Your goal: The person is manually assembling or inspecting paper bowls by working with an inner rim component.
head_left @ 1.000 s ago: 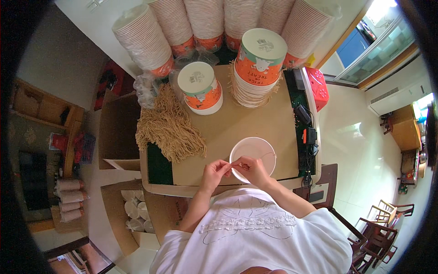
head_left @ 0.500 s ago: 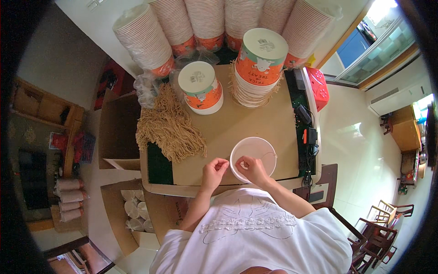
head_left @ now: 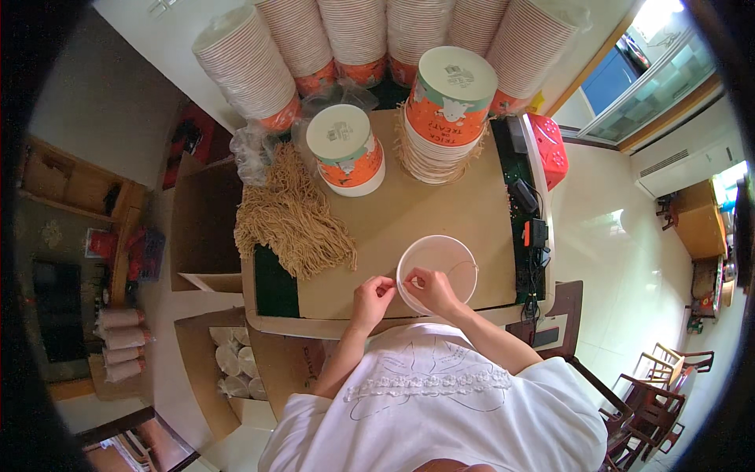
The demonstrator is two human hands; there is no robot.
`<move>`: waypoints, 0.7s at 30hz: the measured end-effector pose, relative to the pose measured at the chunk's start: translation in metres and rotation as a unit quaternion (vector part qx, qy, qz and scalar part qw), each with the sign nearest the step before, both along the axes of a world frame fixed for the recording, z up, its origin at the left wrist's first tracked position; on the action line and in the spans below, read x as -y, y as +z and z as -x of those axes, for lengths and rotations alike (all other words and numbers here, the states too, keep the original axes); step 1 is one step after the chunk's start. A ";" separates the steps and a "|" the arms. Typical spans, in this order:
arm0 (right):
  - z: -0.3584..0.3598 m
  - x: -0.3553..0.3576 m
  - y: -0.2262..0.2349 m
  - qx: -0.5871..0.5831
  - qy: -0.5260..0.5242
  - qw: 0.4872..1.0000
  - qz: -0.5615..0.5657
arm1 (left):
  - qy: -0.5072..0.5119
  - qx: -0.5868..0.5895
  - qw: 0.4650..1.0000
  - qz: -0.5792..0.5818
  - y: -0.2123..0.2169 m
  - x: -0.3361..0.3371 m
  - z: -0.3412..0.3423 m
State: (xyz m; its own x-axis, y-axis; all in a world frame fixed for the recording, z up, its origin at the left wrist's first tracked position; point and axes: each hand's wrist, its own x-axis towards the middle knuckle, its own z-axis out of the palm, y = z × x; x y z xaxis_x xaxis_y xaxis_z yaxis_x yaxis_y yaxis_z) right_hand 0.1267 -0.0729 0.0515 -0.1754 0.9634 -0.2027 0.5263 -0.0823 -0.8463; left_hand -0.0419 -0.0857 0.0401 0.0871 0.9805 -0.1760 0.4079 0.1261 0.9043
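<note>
A white-lined paper bucket [head_left: 450, 256] stands upright with its mouth up near the table's front edge. A thin tan cord [head_left: 464, 264] shows at its right rim and curves inside. Against the outside of the left rim, my left hand [head_left: 373, 302] is closed in a pinch. My right hand [head_left: 432, 291] reaches over the near rim, its fingertips pinched together inside the left wall, opposite the left fingers. Whatever lies between the fingertips of either hand is too small to make out.
A heap of tan cords [head_left: 295, 216] lies at left. Behind are an upturned orange bucket [head_left: 346, 169], an upturned bucket stack [head_left: 448, 118] with cords round it, and tall wrapped stacks [head_left: 358, 35]. Black cables [head_left: 532, 267] line the right edge. Open cardboard boxes [head_left: 206, 228] stand left of the table.
My left hand has shifted slightly right, closer against the bucket's left rim. My right fingers have moved slightly left toward that wall. The bucket stays in place.
</note>
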 end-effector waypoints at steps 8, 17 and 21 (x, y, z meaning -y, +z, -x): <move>0.001 -0.001 -0.001 0.002 0.001 1.000 0.005 | 0.000 0.002 1.000 0.005 -0.002 0.000 0.000; 0.002 0.000 -0.004 -0.009 0.007 1.000 0.008 | -0.004 -0.003 1.000 -0.003 -0.003 -0.001 -0.001; 0.003 -0.001 -0.001 -0.013 0.009 1.000 0.017 | -0.004 -0.008 1.000 -0.006 -0.002 -0.001 -0.002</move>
State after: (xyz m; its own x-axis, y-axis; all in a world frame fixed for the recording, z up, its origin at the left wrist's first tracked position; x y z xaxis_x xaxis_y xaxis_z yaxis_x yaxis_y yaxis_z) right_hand 0.1238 -0.0721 0.0502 -0.1973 0.9530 -0.2299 0.5061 -0.1019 -0.8564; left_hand -0.0397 -0.0842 0.0382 0.0921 0.9819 -0.1653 0.4232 0.1117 0.8991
